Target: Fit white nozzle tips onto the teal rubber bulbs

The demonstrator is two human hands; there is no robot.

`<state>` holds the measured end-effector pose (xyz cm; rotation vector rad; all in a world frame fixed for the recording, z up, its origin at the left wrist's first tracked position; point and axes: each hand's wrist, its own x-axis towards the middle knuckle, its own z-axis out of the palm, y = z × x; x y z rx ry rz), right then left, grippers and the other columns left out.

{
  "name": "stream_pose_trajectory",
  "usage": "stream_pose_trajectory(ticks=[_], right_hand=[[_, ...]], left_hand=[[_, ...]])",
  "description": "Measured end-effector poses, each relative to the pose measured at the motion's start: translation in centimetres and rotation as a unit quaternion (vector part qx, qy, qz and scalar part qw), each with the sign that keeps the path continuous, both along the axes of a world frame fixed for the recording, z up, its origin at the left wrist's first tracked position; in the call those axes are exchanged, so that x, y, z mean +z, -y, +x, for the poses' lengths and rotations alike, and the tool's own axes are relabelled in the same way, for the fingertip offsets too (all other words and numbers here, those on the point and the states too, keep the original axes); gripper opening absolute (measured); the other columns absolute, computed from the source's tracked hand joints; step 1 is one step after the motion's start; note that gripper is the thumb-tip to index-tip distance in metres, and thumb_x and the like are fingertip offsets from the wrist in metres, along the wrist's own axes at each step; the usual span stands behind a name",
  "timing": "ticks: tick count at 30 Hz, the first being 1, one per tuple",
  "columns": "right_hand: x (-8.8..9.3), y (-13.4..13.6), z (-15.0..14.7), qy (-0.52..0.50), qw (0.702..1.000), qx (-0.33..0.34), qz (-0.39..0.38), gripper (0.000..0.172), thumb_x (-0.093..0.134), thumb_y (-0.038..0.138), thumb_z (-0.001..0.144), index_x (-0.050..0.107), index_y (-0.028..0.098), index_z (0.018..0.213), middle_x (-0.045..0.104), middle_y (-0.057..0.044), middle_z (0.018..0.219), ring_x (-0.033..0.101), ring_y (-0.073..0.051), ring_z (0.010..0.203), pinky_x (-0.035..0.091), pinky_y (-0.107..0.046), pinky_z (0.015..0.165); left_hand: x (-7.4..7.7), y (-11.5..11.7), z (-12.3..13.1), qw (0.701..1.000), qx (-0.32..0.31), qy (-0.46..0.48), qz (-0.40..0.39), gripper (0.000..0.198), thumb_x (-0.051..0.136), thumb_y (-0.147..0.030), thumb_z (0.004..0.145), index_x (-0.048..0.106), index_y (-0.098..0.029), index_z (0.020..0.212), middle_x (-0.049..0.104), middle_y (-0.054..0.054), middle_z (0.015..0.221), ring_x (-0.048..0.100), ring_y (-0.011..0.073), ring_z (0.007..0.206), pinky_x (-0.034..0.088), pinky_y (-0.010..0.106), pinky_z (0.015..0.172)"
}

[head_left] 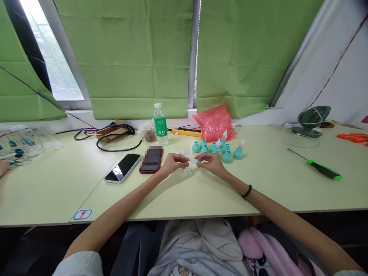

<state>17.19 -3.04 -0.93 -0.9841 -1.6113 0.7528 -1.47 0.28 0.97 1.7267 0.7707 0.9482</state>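
Observation:
Over the table, my left hand point(173, 163) and my right hand point(213, 163) face each other, fingertips pinched. A small translucent white plastic piece point(194, 161) shows at my right fingertips, close to the left ones. What the left fingers pinch is too small to name. More clear plastic pieces point(188, 171) lie under and behind my hands. Just beyond my right hand stand several teal rubber bulbs point(227, 156). A few carry clear pointed nozzles, such as the bulb point(238, 153) at the right end of the group.
Left of my hands lie a white-edged phone point(122, 168) and a red-cased phone point(151, 160). Behind stand a water bottle point(160, 126), red bubble wrap point(217, 124) and black cable point(115, 143). Rightward are a screwdriver point(322, 168) and a fan point(313, 120). Another person's hand point(3, 167) shows at far left.

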Motion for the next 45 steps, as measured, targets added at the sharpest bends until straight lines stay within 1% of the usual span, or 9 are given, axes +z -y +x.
stream_pose_trajectory(ticks=[4,7,10,14,18,30,36,42,45], right_hand=[[-0.1,0.6,-0.4,0.006,1.000,0.013,-0.012,0.023,0.062,0.028,0.057,0.054,0.016,0.075,0.059,-0.007,0.084,0.056,-0.017,0.077,0.049,-0.030,0.063],[-0.1,1.0,-0.5,0.012,1.000,0.001,-0.009,0.025,0.062,0.028,0.058,0.056,0.016,0.080,0.059,-0.007,0.085,0.055,-0.017,0.077,0.049,-0.031,0.064],[0.0,1.1,-0.5,0.020,1.000,-0.001,-0.017,0.025,0.062,0.030,0.059,0.059,0.016,0.079,0.060,-0.007,0.084,0.056,-0.016,0.074,0.049,-0.032,0.065],[0.1,1.1,-0.5,0.021,0.999,0.017,-0.027,0.027,0.062,0.032,0.057,0.061,0.015,0.080,0.061,-0.006,0.081,0.055,-0.014,0.067,0.049,-0.032,0.064],[0.0,1.2,-0.5,0.013,0.999,0.024,-0.027,0.028,0.063,0.031,0.057,0.061,0.016,0.080,0.060,-0.006,0.080,0.055,-0.014,0.067,0.049,-0.031,0.062],[-0.2,1.0,-0.6,-0.008,0.999,0.038,-0.031,0.027,0.065,0.026,0.056,0.061,0.014,0.079,0.061,-0.005,0.076,0.056,-0.014,0.065,0.049,-0.032,0.063],[0.0,1.2,-0.7,-0.050,0.995,0.057,-0.067,0.028,0.066,0.026,0.055,0.060,0.013,0.078,0.061,-0.006,0.074,0.057,-0.015,0.062,0.051,-0.032,0.058],[0.2,1.3,-0.7,-0.057,0.994,0.051,-0.072,0.026,0.067,0.026,0.054,0.060,0.012,0.076,0.061,-0.004,0.069,0.057,-0.014,0.058,0.051,-0.032,0.057],[0.2,1.3,-0.7,-0.055,0.995,0.055,-0.067,0.027,0.067,0.026,0.055,0.061,0.012,0.076,0.061,-0.004,0.069,0.057,-0.014,0.056,0.051,-0.032,0.057]], left_hand=[[-0.1,0.0,0.0,0.999,0.010,-0.014,0.036,0.026,0.066,-0.026,0.052,0.064,-0.010,0.072,0.063,0.006,0.069,0.056,0.0128,0.061,0.047,0.024,0.059],[-0.2,0.3,0.2,0.997,0.008,-0.041,0.067,0.026,0.066,-0.027,0.053,0.065,-0.010,0.073,0.063,0.006,0.066,0.056,0.0125,0.060,0.046,0.023,0.059],[-0.4,0.7,0.5,0.995,0.011,-0.058,0.081,0.026,0.064,-0.028,0.055,0.065,-0.011,0.075,0.063,0.006,0.066,0.055,0.0128,0.060,0.046,0.023,0.057],[-0.8,1.0,0.7,0.993,0.018,-0.068,0.092,0.026,0.063,-0.028,0.058,0.065,-0.010,0.077,0.062,0.005,0.067,0.054,0.0123,0.060,0.047,0.023,0.057],[-0.8,1.3,0.8,0.991,0.019,-0.068,0.113,0.025,0.061,-0.027,0.059,0.065,-0.012,0.079,0.061,0.005,0.068,0.053,0.0114,0.061,0.046,0.022,0.057],[-0.6,1.8,0.8,0.986,-0.018,-0.075,0.148,0.026,0.056,-0.029,0.066,0.063,-0.015,0.087,0.058,0.006,0.075,0.051,0.0115,0.067,0.043,0.020,0.054],[-0.3,1.9,0.8,0.980,0.011,-0.081,0.183,0.025,0.054,-0.030,0.068,0.063,-0.016,0.087,0.059,0.005,0.078,0.051,0.0102,0.064,0.043,0.020,0.055],[-0.1,2.5,1.0,0.961,0.060,-0.100,0.250,0.020,0.056,-0.029,0.067,0.064,-0.017,0.082,0.063,0.005,0.078,0.051,0.0143,0.075,0.043,0.021,0.055],[0.0,2.7,1.0,0.953,0.067,-0.104,0.275,0.020,0.056,-0.029,0.068,0.064,-0.018,0.082,0.064,0.004,0.078,0.050,0.0149,0.076,0.043,0.022,0.055]])
